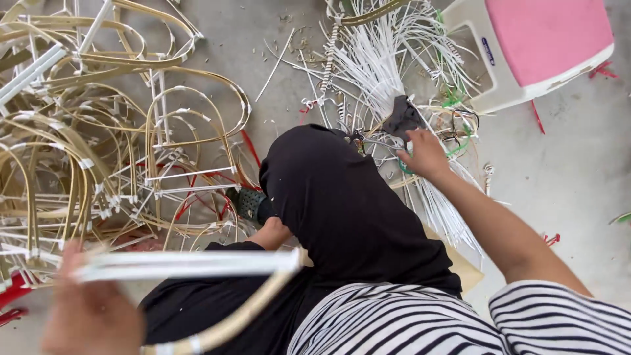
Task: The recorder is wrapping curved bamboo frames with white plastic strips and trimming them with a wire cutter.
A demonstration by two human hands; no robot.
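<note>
My left hand [89, 309] grips a curved cane frame [197, 269], a tan bent strip with white bars across it, blurred at the lower left over my black trouser leg [342, 204]. My right hand [426, 154] reaches forward to a bundle of white plastic strips [378, 62] on the floor, fingers closing on strips beside a dark cloth piece [402, 117]. Whether the fingers hold a strip is hard to tell.
A heap of finished arched cane frames [118, 144] covers the floor on the left. A low stool with a pink seat [539, 39] stands at the upper right. Red and green scraps lie on the grey concrete floor [578, 171]. My foot in a dark sandal [250, 202] rests by the frames.
</note>
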